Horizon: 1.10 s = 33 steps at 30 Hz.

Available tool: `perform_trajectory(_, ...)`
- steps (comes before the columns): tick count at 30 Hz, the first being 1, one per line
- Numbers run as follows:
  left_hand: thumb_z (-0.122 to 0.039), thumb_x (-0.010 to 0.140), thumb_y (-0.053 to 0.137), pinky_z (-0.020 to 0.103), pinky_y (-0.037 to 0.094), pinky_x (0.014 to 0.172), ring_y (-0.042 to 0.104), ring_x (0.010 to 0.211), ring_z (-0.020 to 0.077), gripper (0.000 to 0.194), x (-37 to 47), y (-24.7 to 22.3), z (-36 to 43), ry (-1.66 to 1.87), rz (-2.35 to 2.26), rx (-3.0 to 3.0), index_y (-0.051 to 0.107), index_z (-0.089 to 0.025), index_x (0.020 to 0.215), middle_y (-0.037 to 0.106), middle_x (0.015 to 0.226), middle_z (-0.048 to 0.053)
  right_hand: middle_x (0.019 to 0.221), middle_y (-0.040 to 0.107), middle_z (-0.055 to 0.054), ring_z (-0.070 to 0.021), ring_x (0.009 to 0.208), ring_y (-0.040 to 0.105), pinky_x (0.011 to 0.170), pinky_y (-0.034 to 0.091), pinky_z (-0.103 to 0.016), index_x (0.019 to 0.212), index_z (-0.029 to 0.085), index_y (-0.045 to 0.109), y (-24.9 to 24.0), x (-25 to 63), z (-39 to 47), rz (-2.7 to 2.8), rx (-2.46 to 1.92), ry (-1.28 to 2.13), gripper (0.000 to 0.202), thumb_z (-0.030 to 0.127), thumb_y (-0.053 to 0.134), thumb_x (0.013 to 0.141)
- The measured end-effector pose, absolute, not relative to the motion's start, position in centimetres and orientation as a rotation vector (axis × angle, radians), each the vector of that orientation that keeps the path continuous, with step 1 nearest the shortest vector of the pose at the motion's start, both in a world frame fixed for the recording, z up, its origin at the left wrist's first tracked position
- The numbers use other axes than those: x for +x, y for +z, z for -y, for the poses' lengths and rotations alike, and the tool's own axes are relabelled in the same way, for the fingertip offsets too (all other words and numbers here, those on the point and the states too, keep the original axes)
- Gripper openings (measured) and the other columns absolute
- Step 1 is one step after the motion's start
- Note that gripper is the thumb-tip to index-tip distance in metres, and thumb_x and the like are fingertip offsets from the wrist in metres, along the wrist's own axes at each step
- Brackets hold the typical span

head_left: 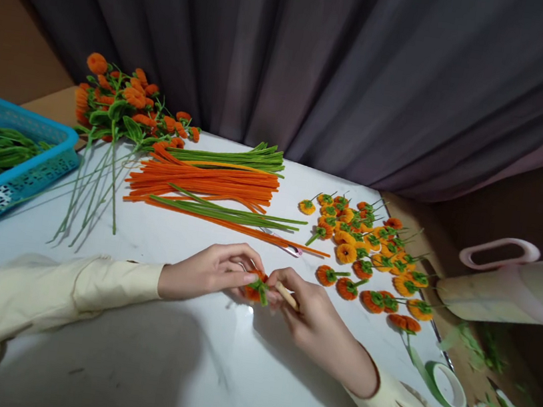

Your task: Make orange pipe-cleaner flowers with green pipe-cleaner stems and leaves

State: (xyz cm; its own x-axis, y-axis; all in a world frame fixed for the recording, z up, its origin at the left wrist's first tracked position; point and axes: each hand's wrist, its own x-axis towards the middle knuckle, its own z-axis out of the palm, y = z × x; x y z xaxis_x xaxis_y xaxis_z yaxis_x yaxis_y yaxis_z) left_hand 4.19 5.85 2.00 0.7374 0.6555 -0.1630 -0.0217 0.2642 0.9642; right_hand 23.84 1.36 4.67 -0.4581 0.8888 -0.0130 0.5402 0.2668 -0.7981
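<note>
Between the fingertips of my left hand (219, 269) is a small orange pipe-cleaner flower head (255, 290), pumpkin-shaped, with green strips on top. My right hand (310, 307) is closed round a short pale wooden stick (287, 295). Its fingertips meet the flower head's right side, though the exact contact is hidden. Both hands are just above the white table. Behind them lie a bundle of orange pipe cleaners (208, 182), some loose green pipe cleaners (229, 214) and pink-handled scissors (290, 249), partly covered.
Many finished orange and yellow heads (345, 253) spread across the right. A roll of green tape (448, 386) rests by the table's right edge, near a lidded jug (496, 289). At left are a blue basket (61, 167) of green pieces and an orange bouquet (132, 100).
</note>
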Motion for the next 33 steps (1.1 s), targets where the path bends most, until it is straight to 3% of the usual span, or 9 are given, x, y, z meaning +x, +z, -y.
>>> perform_trajectory(4,-0.033,0.079,0.063,0.033,0.054,0.070,0.062,0.079,0.0166,0.025,4.2,2.1,-6.3,0.426,-0.635,1.091,0.052,-0.017,0.094,0.056,0.086,0.001,0.065,0.056,0.002,-0.0109,0.057,0.049,0.056,0.036,-0.020,0.080,0.019,0.044,4.6,24.1,-1.8,2.097,-1.340,1.137,0.015,0.006,0.042,0.075)
perform_trajectory(11,-0.023,0.077,0.065,0.018,0.044,0.060,0.056,0.067,0.0090,0.016,3.8,2.3,-7.1,0.198,-0.494,1.293,0.058,-0.013,0.087,0.061,0.080,0.003,0.064,0.056,0.002,-0.0099,0.055,0.047,0.053,0.034,-0.019,0.081,0.017,0.049,5.0,24.2,-1.6,2.212,-1.283,1.308,0.014,0.005,0.046,0.074)
perform_trajectory(19,-0.022,0.079,0.062,0.020,0.046,0.066,0.057,0.077,0.0123,0.013,3.6,2.4,-6.8,0.199,-0.432,1.522,0.060,-0.013,0.088,0.063,0.085,0.005,0.064,0.060,0.001,-0.0098,0.057,0.051,0.055,0.037,-0.019,0.074,0.017,0.050,5.0,24.1,-1.9,2.148,-1.278,1.411,0.007,0.015,0.049,0.081)
perform_trajectory(27,-0.029,0.076,0.067,0.024,0.049,0.070,0.060,0.077,0.0127,0.022,4.2,1.0,-6.4,0.158,-0.477,1.285,0.055,-0.015,0.088,0.061,0.085,0.003,0.065,0.059,0.003,-0.0088,0.056,0.052,0.053,0.036,-0.018,0.082,0.018,0.050,4.2,24.0,-2.1,2.101,-1.253,1.164,0.016,0.005,0.046,0.075)
perform_trajectory(30,-0.035,0.075,0.067,0.029,0.053,0.063,0.062,0.067,0.0136,0.033,4.3,0.8,-6.5,0.174,-0.517,1.096,0.052,-0.017,0.098,0.060,0.086,0.003,0.068,0.056,0.003,-0.0082,0.053,0.048,0.048,0.035,-0.018,0.095,0.019,0.050,4.2,24.6,-2.6,1.952,-1.390,1.133,0.013,0.019,0.050,0.082)
perform_trajectory(33,-0.035,0.075,0.067,0.028,0.054,0.056,0.064,0.067,0.0160,0.038,4.2,0.8,-7.0,0.324,-0.584,1.017,0.050,-0.020,0.106,0.060,0.089,0.004,0.069,0.053,0.003,-0.0068,0.046,0.040,0.043,0.032,-0.018,0.111,0.019,0.047,4.2,25.2,-2.9,1.872,-1.467,1.181,0.029,0.036,0.046,0.088)
